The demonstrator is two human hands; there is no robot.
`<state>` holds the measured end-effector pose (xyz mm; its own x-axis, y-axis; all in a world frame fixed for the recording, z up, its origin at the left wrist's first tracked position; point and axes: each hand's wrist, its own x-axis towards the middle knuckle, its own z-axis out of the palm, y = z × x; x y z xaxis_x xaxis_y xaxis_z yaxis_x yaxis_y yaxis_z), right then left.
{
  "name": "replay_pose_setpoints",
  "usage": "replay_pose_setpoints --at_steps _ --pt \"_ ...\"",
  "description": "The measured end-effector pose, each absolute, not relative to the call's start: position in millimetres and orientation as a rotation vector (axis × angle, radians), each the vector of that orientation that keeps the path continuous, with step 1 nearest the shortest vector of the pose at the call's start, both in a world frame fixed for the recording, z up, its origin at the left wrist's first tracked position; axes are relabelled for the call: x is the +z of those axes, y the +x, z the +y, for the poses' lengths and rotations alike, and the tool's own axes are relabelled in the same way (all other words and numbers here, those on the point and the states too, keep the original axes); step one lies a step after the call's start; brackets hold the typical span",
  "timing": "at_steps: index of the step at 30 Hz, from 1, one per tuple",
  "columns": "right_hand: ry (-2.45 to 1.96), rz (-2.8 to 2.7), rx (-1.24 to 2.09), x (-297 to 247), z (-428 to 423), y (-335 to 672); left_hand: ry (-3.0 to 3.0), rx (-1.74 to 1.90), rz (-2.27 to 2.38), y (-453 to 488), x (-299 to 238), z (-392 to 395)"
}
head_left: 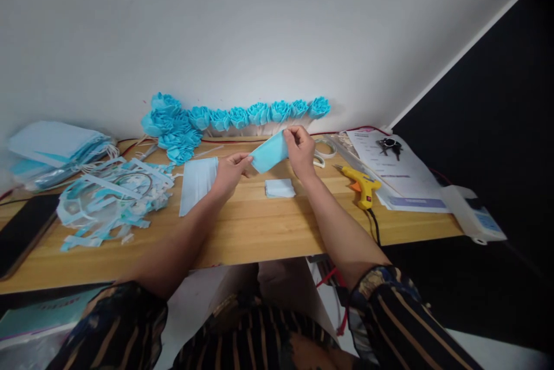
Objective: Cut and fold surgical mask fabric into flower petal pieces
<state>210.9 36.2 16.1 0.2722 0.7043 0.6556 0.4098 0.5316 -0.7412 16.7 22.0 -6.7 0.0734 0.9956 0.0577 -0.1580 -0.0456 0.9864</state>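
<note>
Between my two hands a light blue strip of mask fabric is held up above the table, slanting upward to the right. My left hand pinches its lower left end. At the upper right corner, my right hand grips it between thumb and fingers. Below the strip lies a small folded pale piece on the wood. Beside my left wrist rests a stack of pale blue sheets, partly covered by that hand. Rolls of tape sit behind my right hand.
Blue fabric flowers line the wall. Cut scraps, a pile of masks and a phone occupy the left. On the right are a yellow glue gun with its cable, papers, keys and a white power strip.
</note>
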Motion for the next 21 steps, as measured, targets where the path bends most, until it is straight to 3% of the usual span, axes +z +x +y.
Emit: replay_pose_setpoints --at_steps 21 --pt "-1.007 -1.349 0.436 16 40 221 1.335 0.993 0.529 6 6 14"
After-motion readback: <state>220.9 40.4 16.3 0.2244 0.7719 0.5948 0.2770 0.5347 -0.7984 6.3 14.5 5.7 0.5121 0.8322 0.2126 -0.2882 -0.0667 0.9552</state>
